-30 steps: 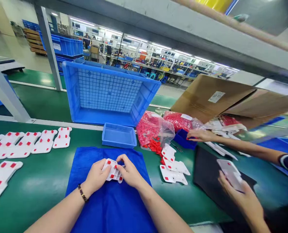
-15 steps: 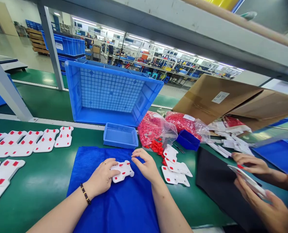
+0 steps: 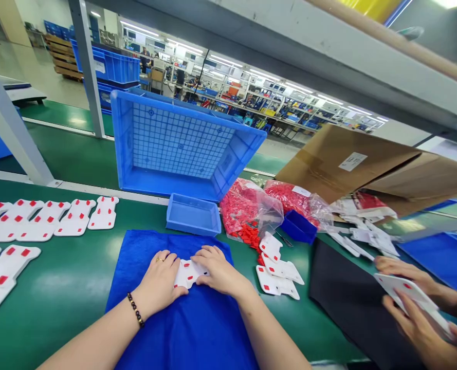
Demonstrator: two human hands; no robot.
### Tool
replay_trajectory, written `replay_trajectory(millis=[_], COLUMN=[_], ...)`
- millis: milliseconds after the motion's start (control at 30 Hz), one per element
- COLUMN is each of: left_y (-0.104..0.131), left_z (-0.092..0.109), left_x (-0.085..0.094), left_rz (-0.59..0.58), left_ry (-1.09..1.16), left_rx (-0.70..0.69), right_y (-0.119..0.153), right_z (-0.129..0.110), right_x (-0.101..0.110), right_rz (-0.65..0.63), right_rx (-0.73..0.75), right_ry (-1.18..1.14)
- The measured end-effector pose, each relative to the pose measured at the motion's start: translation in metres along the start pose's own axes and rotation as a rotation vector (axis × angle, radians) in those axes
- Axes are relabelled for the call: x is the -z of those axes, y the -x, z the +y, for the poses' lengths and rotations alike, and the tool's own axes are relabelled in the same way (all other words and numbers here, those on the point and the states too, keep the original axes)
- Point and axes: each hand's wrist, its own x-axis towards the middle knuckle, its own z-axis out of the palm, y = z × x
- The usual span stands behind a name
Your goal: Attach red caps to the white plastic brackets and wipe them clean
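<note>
1. Gripping the left end of a white plastic notched plate with red rectangular patches (image 3: 187,274), the left hand (image 3: 159,280) has its fingers over it and thumb at the near edge.
2. The right hand (image 3: 221,271) likewise holds the right end between thumb and fingers.
3. Beneath the plate lies a creased blue cloth (image 3: 201,334).
4. At right, a co-worker's hands (image 3: 424,326) hold another white, red-patched plate (image 3: 413,289) beside a black flat sheet (image 3: 338,288).
5. Overlapping white plates (image 3: 280,269) lie right of the cloth, near loose red pieces (image 3: 250,235).
6. Beyond the cloth sits a shallow light-blue plastic tray (image 3: 193,215).
7. Behind it, a large blue plastic crate (image 3: 168,177) tilts toward the person.
</note>
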Motion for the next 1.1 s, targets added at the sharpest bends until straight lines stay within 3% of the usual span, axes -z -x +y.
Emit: replay_trajectory(millis=[200, 533, 1100], left_y=[-0.001, -0.002, -0.005], left_z=[0.007, 0.012, 0.015], left_x=[0.006, 0.003, 0.001], left_rz=[-0.063, -0.049, -0.050], left_ry=[-0.024, -0.071, -0.124], left_rx=[0.049, 0.091, 0.069], right_y=[-0.013, -0.024, -0.026], right_z=[-0.003, -0.005, -0.014], right_x=[0.007, 0.006, 0.004], right_rz=[-0.072, -0.130, -0.171], right_rx=[0.055, 0.129, 0.069], right_ry=[0.143, 0.292, 0.383])
